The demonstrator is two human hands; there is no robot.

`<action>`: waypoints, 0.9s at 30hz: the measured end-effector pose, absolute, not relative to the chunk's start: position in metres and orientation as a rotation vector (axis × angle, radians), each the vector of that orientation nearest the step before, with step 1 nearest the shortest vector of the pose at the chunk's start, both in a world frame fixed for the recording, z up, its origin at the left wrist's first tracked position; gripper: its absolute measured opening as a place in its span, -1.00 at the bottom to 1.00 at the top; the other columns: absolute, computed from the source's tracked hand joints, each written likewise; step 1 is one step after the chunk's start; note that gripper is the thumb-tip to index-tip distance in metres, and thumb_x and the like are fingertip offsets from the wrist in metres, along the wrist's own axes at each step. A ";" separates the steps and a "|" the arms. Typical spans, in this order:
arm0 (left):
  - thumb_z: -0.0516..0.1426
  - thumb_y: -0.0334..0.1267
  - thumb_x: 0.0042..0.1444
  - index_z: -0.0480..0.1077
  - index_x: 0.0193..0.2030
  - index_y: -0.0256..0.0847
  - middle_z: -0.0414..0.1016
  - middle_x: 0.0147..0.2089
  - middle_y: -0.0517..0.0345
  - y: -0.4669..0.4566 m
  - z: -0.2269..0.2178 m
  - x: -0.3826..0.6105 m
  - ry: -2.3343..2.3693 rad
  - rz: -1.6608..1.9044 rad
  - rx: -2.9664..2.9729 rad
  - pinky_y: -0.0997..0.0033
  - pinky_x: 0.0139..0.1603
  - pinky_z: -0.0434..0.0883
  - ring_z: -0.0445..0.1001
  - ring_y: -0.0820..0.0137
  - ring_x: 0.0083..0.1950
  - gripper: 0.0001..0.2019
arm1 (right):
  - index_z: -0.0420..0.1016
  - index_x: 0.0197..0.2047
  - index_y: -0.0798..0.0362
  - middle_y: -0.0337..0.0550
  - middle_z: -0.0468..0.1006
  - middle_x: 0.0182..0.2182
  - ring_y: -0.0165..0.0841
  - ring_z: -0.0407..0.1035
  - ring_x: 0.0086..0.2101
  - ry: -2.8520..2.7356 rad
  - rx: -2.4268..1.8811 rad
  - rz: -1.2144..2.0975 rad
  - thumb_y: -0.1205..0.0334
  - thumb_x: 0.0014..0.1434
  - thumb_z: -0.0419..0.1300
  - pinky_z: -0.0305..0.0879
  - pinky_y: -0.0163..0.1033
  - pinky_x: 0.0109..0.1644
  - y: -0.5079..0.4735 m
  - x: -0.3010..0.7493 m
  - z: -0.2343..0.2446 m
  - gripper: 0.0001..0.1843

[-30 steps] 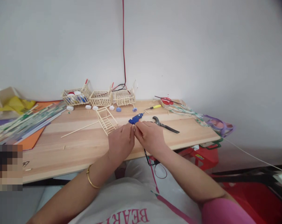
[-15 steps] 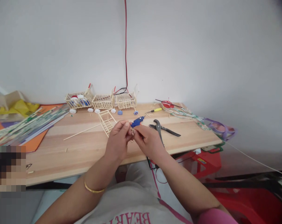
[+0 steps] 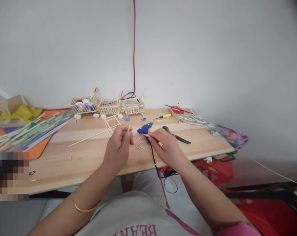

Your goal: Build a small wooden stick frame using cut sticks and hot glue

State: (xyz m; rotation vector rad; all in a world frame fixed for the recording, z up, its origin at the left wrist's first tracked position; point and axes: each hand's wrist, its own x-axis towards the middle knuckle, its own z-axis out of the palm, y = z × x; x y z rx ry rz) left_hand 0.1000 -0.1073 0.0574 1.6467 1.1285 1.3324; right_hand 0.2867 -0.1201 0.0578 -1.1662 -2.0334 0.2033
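Observation:
My left hand [image 3: 119,146] is raised over the wooden table [image 3: 94,157], fingers curled around a short wooden stick whose tip shows above the fingers. My right hand [image 3: 164,146] pinches another short stick, pointing toward the blue glue gun [image 3: 144,129] just beyond it. A few cut stick pieces [image 3: 138,146] lie on the table between the hands. A ladder-like stick frame [image 3: 111,124] lies behind my left hand. Black pliers [image 3: 176,135] rest right of my right hand.
Three stick-built carts [image 3: 109,105] with bottle-cap wheels stand along the wall. A long skewer [image 3: 87,138] lies left of centre. Coloured paper and stick packets [image 3: 25,132] cover the left end. A yellow screwdriver [image 3: 164,115], a red dish [image 3: 176,109], and a red stool [image 3: 212,167] sit to the right.
My hands were pressed together at the stick, then drew apart, left hand to the left, right hand to the right. Small cut pieces now lie between them. The view shifted slightly.

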 end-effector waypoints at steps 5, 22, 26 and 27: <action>-0.04 -0.27 0.22 0.29 -0.03 -0.23 0.47 -0.28 0.09 -0.109 0.058 0.104 1.196 1.191 2.334 0.35 -0.21 0.31 0.42 0.37 -0.27 -0.77 | 0.46 -0.12 0.07 -0.07 0.47 -0.33 -0.35 0.34 -0.28 -2.069 -1.136 0.246 0.32 0.26 0.00 0.27 -0.25 -0.19 -0.125 0.281 0.060 -0.77; -0.06 -0.36 0.17 0.31 -0.45 -0.22 0.40 -0.50 0.08 -0.107 0.033 0.117 1.398 1.103 2.726 0.37 -0.38 0.17 0.37 0.32 -0.41 -0.78 | 0.41 -0.25 0.03 -0.32 0.32 -0.54 -0.49 0.19 -0.53 -1.174 -1.070 1.081 0.06 0.11 0.18 0.19 -0.35 -0.42 -0.120 0.257 0.045 -0.78; -0.09 -0.29 0.20 0.25 -0.54 -0.19 0.35 -0.55 0.15 -0.121 0.032 0.086 1.326 0.851 2.569 0.41 -0.43 0.14 0.31 0.39 -0.48 -0.71 | 0.47 -0.24 0.05 -0.29 0.34 -0.54 -0.48 0.21 -0.50 -1.296 -1.109 1.091 0.03 0.11 0.18 0.19 -0.33 -0.39 -0.120 0.266 0.051 -0.73; -0.08 -0.27 0.20 0.22 -0.58 -0.18 0.30 -0.58 0.18 -0.125 0.032 0.071 1.342 0.797 2.518 0.42 -0.45 0.12 0.27 0.40 -0.51 -0.68 | 0.48 -0.22 0.05 -0.28 0.36 -0.53 -0.47 0.23 -0.49 -1.356 -1.136 1.058 0.03 0.13 0.15 0.20 -0.33 -0.38 -0.119 0.269 0.050 -0.72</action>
